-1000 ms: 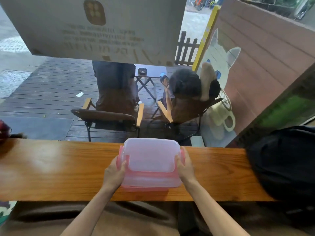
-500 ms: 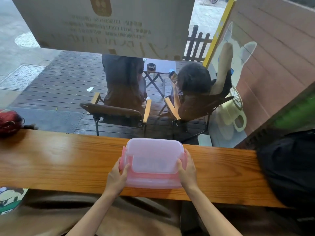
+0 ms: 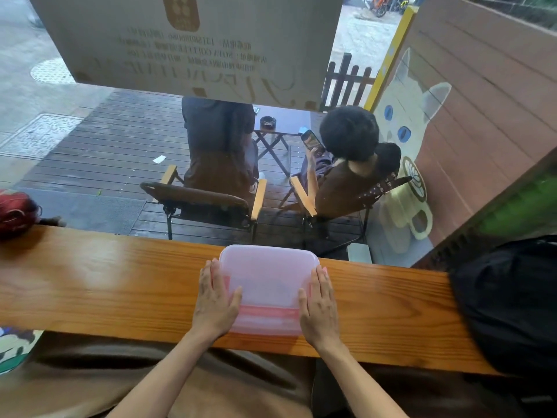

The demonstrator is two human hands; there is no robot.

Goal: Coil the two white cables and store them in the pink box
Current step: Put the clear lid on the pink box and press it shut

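Observation:
The pink box [image 3: 268, 285] with its translucent lid on sits on the wooden counter [image 3: 105, 285], near the front edge. My left hand [image 3: 215, 300] lies flat against the box's left side, fingers pointing away from me, thumb on the lid. My right hand [image 3: 319, 303] rests the same way on the right side. Both hands press the box between them. Faint pale shapes show through the lid; the white cables cannot be made out.
A black bag [image 3: 512, 300] fills the counter's right end. A dark red object [image 3: 16, 211] sits at the far left. Beyond the counter is a window; outside, two people sit on folding chairs [image 3: 199, 203] on a deck.
The box has settled flat on the counter. My hands went from gripping its lower corners to lying flat along its sides. The camera has tilted and moved closer.

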